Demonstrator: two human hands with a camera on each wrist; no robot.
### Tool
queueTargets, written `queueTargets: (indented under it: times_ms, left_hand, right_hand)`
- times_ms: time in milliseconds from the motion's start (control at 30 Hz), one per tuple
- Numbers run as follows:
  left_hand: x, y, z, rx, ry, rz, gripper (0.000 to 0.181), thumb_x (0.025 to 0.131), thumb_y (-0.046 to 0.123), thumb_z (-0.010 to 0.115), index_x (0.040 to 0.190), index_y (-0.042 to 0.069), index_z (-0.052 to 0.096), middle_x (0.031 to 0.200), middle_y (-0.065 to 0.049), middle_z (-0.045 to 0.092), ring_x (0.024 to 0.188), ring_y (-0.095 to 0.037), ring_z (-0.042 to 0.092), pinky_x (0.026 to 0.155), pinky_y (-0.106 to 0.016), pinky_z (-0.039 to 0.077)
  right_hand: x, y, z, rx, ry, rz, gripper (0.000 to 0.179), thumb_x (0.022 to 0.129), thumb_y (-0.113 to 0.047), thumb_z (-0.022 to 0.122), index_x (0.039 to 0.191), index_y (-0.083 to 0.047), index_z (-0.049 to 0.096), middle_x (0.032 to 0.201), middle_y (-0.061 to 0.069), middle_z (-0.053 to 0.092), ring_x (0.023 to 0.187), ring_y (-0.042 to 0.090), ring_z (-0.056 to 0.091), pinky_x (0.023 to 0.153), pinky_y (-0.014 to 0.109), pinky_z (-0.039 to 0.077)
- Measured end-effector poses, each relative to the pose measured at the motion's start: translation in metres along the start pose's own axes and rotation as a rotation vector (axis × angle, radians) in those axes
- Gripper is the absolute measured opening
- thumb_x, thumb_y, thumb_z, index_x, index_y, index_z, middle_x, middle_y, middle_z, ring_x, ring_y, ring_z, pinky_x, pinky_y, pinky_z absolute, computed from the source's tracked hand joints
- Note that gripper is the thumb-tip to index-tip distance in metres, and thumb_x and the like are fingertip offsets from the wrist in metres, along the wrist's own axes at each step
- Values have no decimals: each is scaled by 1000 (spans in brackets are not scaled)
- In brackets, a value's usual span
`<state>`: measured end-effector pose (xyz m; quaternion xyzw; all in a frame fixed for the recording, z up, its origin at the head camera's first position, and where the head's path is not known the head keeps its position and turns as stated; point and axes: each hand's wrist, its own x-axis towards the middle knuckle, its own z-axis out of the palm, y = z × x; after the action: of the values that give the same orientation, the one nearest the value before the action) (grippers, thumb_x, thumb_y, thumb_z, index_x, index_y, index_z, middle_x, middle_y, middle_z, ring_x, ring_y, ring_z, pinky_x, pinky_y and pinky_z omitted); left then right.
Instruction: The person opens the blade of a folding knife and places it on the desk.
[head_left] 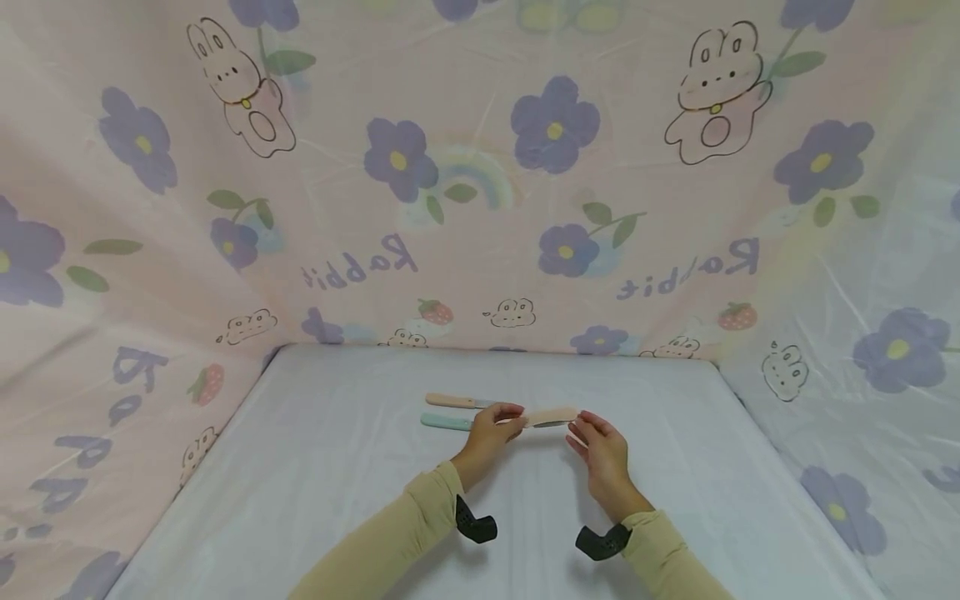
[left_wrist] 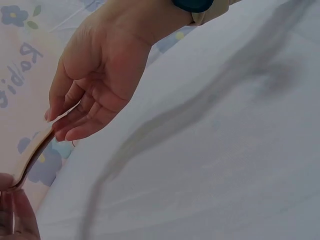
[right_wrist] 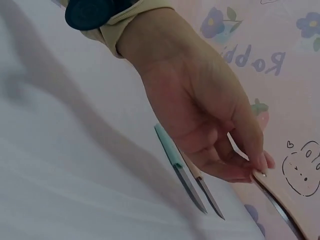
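Between my two hands is a folding knife (head_left: 552, 414) with a pale peach handle, lifted off the table. Its metal blade shows along the handle's lower side, folded against it. My left hand (head_left: 491, 435) pinches the knife's left end between thumb and fingers. At the other end, my right hand (head_left: 604, 457) pinches the tip of the handle with thumb and fingertips. Just left of my left hand lie a peach-handled knife (head_left: 450, 401) and a mint-green-handled knife (head_left: 446, 422). Their blades are out, as the right wrist view shows, and the left hand partly hides them in the head view.
A white cloth covers the table (head_left: 337, 500). Pinkish printed curtains (head_left: 480, 192) with flowers and rabbits rise behind and on both sides. A black device (head_left: 476, 527) is worn on the left wrist and another (head_left: 602, 543) on the right.
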<state>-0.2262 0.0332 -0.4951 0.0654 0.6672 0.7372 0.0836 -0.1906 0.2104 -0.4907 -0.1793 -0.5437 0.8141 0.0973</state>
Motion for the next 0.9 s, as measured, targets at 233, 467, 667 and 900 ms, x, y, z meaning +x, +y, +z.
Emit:
queueTargets:
  times_ms: [233, 467, 667, 900]
  left_hand:
    - [-18, -7, -13, -51, -175, -120, 39, 79, 8, 66, 115, -3, 54, 105, -10, 58, 90, -16, 56, 79, -29, 48]
    - [-28, -12, -18, -40, -282, -197, 36, 77, 10, 68, 112, 8, 58, 101, -7, 56, 86, -16, 56, 74, -29, 49]
    - [-34, -15, -18, -80, -328, -203, 34, 80, 12, 65, 112, 6, 56, 97, -9, 55, 85, -17, 57, 73, -30, 49]
    - [-38, -14, -15, -90, -307, -146, 30, 85, 14, 60, 111, 2, 53, 97, -9, 58, 84, -18, 58, 73, -32, 49]
  right_hand:
    - [36, 47, -20, -19, -56, -76, 46, 71, -22, 75, 108, -3, 55, 101, 8, 58, 88, 18, 60, 72, 31, 51]
    - [30, 58, -13, -108, -102, -142, 43, 71, -21, 74, 105, -2, 56, 106, 11, 55, 88, 18, 60, 67, 29, 52]
    - [23, 65, -8, -125, -195, -161, 42, 73, -21, 73, 106, -1, 55, 110, 13, 52, 90, 21, 59, 69, 30, 52]
    - [-11, 48, 8, -140, -256, -119, 42, 78, -18, 69, 110, -1, 48, 100, 10, 51, 83, 16, 58, 69, 28, 51]
